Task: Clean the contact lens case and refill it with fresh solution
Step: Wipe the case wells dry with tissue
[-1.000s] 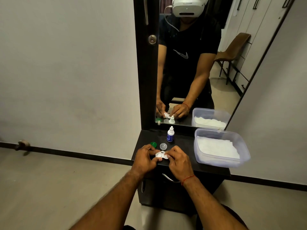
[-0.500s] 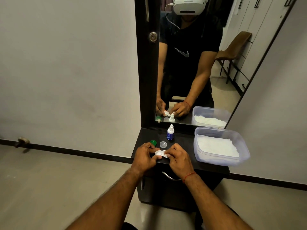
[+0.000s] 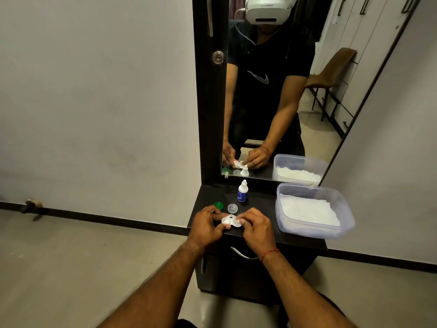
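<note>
The case (image 3: 230, 221) is found over the near part of the dark cabinet (image 3: 260, 204), between the two hands; whether it is resting on the top or is lifted a little cannot be told. The left hand (image 3: 204, 227) is curled, and the left end of the case is pinched by its thumb and fingertips. The right hand (image 3: 256, 229) is curled in the same way, and the right end is pinched by it. Both wells appear to be open, because a green cap (image 3: 218, 205) and a clear cap (image 3: 232, 207) are lying on the cabinet just beyond the hands, apart from the case. The bottle (image 3: 242, 191) is standing upright farther back, near the mirror, and a box (image 3: 314, 233) with white paper in it is placed at the right. The case is judged to be very light and made of thin, stiff plastic, so almost no force is needed; the narrow bridge between the wells could be bent by a hard squeeze. If it is wet, the smooth plastic will probably be slippery. It is best taken by its two ends or by the outer rims, so that the inside of the wells is not touched. What is inside the wells cannot be told, as the case is too small in the picture.
</note>
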